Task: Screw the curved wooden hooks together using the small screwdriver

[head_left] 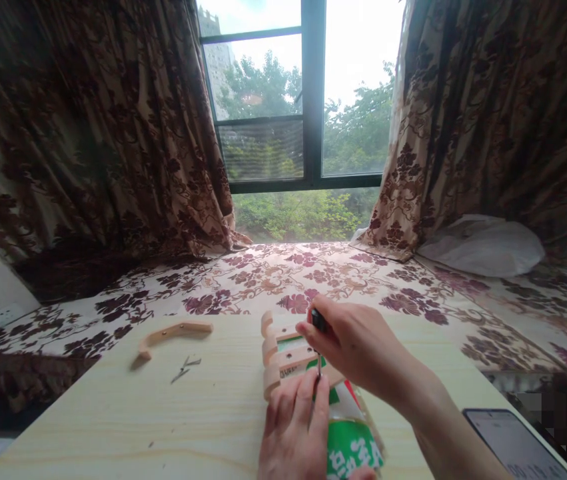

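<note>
My right hand (pixel 348 333) is closed around the black handle of a screwdriver (pixel 318 321), its metal shaft pointing down. Under it lies a pale wooden frame (pixel 296 359) with rounded ends and dark screw holes. My left hand (pixel 296 423) presses on the near part of this frame, its fingertips on either side of the screwdriver's lower end. The tip itself is hidden by the fingers. Beneath the frame and the left hand is a green and white printed packet (pixel 356 443), partly covered.
To the left on the pale wooden table (pixel 203 427) lie a curved wooden piece (pixel 176 331) and several loose screws (pixel 186 368). A phone (pixel 510 440) rests at the right edge. Behind are a flowered cloth surface (pixel 273 273), a white plastic bag (pixel 486 245), curtains and a window.
</note>
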Available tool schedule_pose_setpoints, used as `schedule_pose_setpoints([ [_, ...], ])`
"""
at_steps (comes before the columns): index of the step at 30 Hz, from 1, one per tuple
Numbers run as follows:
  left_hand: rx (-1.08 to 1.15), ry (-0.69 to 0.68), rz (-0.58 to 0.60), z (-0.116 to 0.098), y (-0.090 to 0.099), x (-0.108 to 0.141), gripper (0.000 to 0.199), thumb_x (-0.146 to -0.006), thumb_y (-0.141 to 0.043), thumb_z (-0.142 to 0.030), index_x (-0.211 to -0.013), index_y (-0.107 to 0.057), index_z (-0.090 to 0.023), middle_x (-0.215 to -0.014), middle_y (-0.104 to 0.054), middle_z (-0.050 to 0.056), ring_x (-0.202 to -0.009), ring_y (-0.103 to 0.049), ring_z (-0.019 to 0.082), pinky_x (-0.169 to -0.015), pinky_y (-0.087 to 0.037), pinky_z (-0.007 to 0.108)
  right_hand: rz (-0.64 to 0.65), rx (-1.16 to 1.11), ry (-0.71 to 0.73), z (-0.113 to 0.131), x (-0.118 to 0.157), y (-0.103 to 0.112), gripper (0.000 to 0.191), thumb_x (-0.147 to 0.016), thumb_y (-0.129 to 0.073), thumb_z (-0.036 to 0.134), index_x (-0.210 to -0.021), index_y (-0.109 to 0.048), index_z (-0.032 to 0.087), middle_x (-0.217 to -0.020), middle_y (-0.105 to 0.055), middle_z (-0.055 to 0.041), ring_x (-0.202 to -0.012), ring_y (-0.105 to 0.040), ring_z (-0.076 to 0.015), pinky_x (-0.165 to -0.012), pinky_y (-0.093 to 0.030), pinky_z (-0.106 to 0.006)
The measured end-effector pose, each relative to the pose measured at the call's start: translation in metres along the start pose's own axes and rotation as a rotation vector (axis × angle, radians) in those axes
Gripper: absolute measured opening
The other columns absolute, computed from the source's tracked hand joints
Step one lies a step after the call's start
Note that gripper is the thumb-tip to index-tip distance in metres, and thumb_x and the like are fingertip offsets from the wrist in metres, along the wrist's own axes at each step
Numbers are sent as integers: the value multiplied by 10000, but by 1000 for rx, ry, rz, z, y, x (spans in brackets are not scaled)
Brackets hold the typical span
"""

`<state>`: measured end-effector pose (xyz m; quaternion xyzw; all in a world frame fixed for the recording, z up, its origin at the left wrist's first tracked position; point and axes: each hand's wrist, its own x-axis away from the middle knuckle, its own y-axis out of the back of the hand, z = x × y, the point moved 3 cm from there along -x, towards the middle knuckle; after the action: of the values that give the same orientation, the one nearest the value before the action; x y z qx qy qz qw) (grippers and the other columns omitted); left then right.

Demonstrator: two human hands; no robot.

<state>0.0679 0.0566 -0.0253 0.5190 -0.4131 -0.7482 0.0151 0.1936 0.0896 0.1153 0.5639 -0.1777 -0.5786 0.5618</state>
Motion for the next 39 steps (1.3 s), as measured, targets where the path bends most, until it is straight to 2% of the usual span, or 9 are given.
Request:
schedule_pose_setpoints([
  [5, 37, 30, 49, -2, 3, -1, 800, -754, -468, -707, -1337, -427, -161, -1296, -544, 82, -1171, -468, 275, -992, -330, 373, 33, -72, 107, 4, 3, 4, 205, -881, -468, 273, -699, -399, 209, -604, -485, 34, -544, -417, -110, -530, -232, -246],
  [12, 25, 47, 80, -2, 7, -3, 783, -750, -489, -695, -1332, -431, -176, -1323, -527, 56, -1181, -457, 260, -1006, -317, 361, -6, -48, -54, -7, -3, 0, 202, -888, -476, 323, -728, -448, 203, -610, -518, 16, -569, -439, -127, -559, -264, -254],
  [16, 1, -2, 133, -1, 11, -5, 813, -729, -543, -671, -1346, -415, -158, -1349, -503, 64, -1196, -446, 263, -999, -333, 352, 45, -133, 59, -5, 2, 4, 139, -885, -489, 311, -790, -500, 210, -654, -544, 24, -584, -453, -119, -561, -278, -240],
  [19, -7, -35, 151, 2, 15, -7, 820, -725, -560, -657, -1351, -411, -148, -1358, -491, 72, -1203, -441, 268, -998, -346, 351, 54, -155, 121, -3, 3, 4, 177, -886, -484, 303, -739, -470, 206, -628, -514, 28, -566, -423, -113, -546, -271, -237],
  [25, -34, -79, 158, 2, 18, -10, 811, -735, -546, -670, -1342, -419, -147, -1329, -503, 83, -1182, -457, 263, -969, -372, 352, -16, -98, -55, -12, -4, -2, 187, -880, -499, 318, -740, -478, 196, -604, -520, 18, -556, -434, -120, -547, -267, -249],
  [30, 32, 20, 52, -6, 16, -11, 772, -708, -561, -641, -1287, -460, -141, -1253, -532, 99, -1172, -446, 277, -981, -344, 381, 47, -189, 29, -10, 1, 6, 124, -878, -508, 336, -867, -573, 231, -627, -541, 41, -559, -445, -110, -549, -286, -229],
  [33, 47, 26, 20, -8, 16, -11, 771, -697, -571, -622, -1290, -449, -145, -1247, -537, 100, -1159, -451, 274, -964, -356, 377, 55, -202, 37, -12, 0, 6, 139, -887, -486, 313, -817, -560, 219, -630, -546, 32, -563, -450, -111, -546, -289, -228],
  [36, 45, 26, 40, -6, 17, -10, 780, -714, -565, -628, -1315, -417, -154, -1251, -543, 97, -1160, -458, 274, -960, -365, 382, 7, -131, -48, -18, -4, 1, 185, -898, -465, 326, -772, -515, 199, -618, -545, 15, -563, -462, -124, -546, -286, -243],
  [39, 50, 15, 127, -4, 14, -7, 802, -726, -582, -630, -1348, -384, -164, -1278, -530, 96, -1180, -453, 281, -986, -349, 389, -21, -65, -102, -21, -6, 0, 216, -903, -457, 352, -763, -511, 197, -607, -540, 8, -557, -463, -136, -539, -275, -256],
])
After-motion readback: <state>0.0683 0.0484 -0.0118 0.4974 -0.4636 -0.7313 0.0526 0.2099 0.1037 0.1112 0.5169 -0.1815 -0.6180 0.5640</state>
